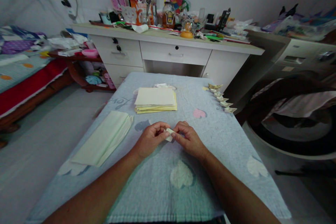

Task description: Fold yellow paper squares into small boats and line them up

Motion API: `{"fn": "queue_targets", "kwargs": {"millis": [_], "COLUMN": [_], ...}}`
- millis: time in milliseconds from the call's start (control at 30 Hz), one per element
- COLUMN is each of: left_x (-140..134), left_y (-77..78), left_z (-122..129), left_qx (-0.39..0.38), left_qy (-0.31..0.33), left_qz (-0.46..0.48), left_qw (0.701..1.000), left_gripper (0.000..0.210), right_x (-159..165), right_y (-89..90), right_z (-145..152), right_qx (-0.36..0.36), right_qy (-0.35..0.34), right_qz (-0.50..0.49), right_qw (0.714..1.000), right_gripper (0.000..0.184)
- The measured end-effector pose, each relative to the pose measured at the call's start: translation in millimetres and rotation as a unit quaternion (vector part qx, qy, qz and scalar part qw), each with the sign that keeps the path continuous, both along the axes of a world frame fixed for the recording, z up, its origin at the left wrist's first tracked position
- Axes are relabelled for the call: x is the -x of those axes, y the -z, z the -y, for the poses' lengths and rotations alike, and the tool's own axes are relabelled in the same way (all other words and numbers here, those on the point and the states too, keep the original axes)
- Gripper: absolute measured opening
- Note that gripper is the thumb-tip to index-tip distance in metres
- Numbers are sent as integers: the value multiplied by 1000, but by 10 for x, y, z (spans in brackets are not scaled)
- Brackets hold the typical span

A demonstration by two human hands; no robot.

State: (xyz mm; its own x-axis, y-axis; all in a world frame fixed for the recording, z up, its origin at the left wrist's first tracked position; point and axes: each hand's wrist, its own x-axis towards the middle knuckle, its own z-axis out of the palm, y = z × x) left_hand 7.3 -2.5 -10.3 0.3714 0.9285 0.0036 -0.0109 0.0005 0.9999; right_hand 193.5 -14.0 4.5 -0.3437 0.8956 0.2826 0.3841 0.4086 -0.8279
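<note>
Between my two hands, over the middle of the cloth-covered table (215, 168), is a small folded piece of pale paper (169, 135). My left hand (152, 138) pinches its left side between thumb and fingers. On the other side my right hand (190, 139) is closed on it too, thumb on top. Beyond them lies a stack of cream and yellow paper sheets (156, 97). Long pale green folded paper (103, 140) rests left of my left hand. A row of several small pointed folded-paper pieces (224, 103) lines the table's far right.
Behind the table stands a white desk (175, 54) crowded with jars, packets and a pink clock (118, 1). A washing machine (296, 63) with dark cloth hanging from its door is at the right. To the left are a bed (31, 80) and a small wooden stand (76, 57).
</note>
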Motion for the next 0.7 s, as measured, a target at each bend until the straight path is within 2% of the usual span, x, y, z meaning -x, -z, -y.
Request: {"fn": "queue_targets", "kwargs": {"millis": [100, 200, 300, 467, 600, 700], "left_x": [7, 15, 18, 22, 33, 37], "left_y": [3, 19, 27, -17, -59, -67], "left_z": [-1, -5, -3, 19, 32, 34], "left_qx": [-5, -25, -56, -102, -170, -211], "left_qy": [2, -11, -26, -50, -42, -25], "left_qz": [-2, -19, -57, -114, -172, -196], "left_qw": [1000, 999, 996, 987, 969, 957], "left_gripper": [27, 30, 29, 31, 13, 8], "right_x": [13, 29, 42, 45, 37, 30], "right_y": [18, 27, 36, 58, 76, 93], "right_z": [13, 24, 21, -4, -18, -26], "right_qx": [2, 7, -1, -23, -25, -41], "right_qy": [13, 22, 18, 20, 33, 38], "right_qz": [-17, -39, -30, -4, 22, 45], "right_qw": [1000, 999, 999, 1000, 999, 997], "right_gripper": [8, 14, 7, 10, 9, 9]}}
